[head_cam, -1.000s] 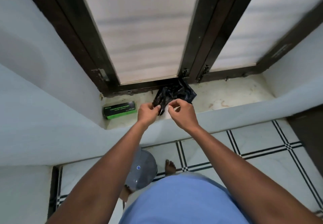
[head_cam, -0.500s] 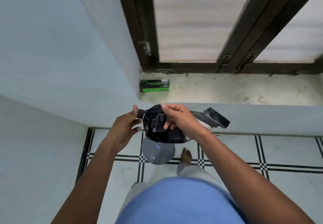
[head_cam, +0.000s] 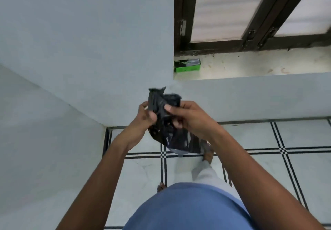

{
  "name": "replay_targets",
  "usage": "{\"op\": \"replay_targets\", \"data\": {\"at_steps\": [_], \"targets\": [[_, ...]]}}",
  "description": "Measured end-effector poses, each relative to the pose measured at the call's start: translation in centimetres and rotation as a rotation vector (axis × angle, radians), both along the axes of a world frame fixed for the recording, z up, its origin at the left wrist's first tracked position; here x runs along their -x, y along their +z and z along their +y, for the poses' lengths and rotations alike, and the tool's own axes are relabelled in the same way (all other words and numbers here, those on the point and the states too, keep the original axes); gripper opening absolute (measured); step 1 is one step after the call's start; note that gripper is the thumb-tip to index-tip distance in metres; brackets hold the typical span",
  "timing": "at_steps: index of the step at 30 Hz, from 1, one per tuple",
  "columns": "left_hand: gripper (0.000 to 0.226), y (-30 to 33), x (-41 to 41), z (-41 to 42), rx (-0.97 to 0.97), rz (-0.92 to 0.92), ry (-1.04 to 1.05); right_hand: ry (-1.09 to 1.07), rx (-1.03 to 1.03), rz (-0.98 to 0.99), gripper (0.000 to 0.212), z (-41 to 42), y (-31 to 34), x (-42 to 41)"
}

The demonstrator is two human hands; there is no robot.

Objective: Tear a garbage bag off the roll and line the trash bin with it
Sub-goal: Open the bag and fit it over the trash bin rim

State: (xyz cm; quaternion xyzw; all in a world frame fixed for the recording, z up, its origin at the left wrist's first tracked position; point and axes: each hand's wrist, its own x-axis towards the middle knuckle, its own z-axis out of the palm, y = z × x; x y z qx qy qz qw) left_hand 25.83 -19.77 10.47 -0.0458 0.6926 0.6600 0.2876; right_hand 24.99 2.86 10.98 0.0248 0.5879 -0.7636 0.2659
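A crumpled black garbage bag (head_cam: 176, 140) hangs in front of me, held up over the tiled floor. My left hand (head_cam: 146, 117) pinches its upper left part with thumb and fingers. My right hand (head_cam: 180, 116) grips the bag's top from the right, thumb on the front. The bag's lower part droops below both hands and hides most of the grey trash bin; only a sliver of the bin (head_cam: 180, 154) shows under the bag's bottom edge. The roll the bag came from cannot be told apart in the bundle.
A green and black box (head_cam: 187, 65) lies on the window ledge (head_cam: 250, 66) by the dark window frame (head_cam: 182, 32). Pale walls close in at the left. My feet stand on white tiles with black lines (head_cam: 286, 151).
Both hands lifted the bag off the window ledge and brought it toward me, over the bin. My view has swung left and down; the bag now covers the bin.
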Motion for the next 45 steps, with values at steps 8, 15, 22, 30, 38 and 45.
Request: {"op": "replay_targets", "data": {"at_steps": [8, 15, 22, 30, 38, 45], "targets": [[0.034, -0.5, -3.0, -2.1, -0.336, -0.2, 0.414, 0.43, -0.4, -0.166, 0.085, 0.3, 0.0, -5.2], [0.106, 0.8, -4.7, -2.4, -0.149, -0.43, 0.075, -0.126, -0.173, -0.338, 0.021, -1.1, -2.8, -7.3], [0.014, 0.3, -6.5, 2.7, -0.036, -0.151, 0.03, -0.313, -0.237, -0.372, 0.03, -0.2, -2.9, -6.7], [0.02, 0.4, -6.2, 5.9, -0.178, -0.137, 0.266, -0.251, -0.354, -0.356, 0.06, 1.0, -2.6, -6.9], [0.01, 0.2, -6.1, 6.8, -0.119, -0.089, 0.419, -0.125, -0.48, 0.095, 0.046, 3.0, 1.3, -7.5], [0.007, 0.6, -6.7, 6.2, -0.156, -0.085, 0.495, -0.377, -0.38, -0.107, 0.033, 3.8, -0.5, -6.3]]}}
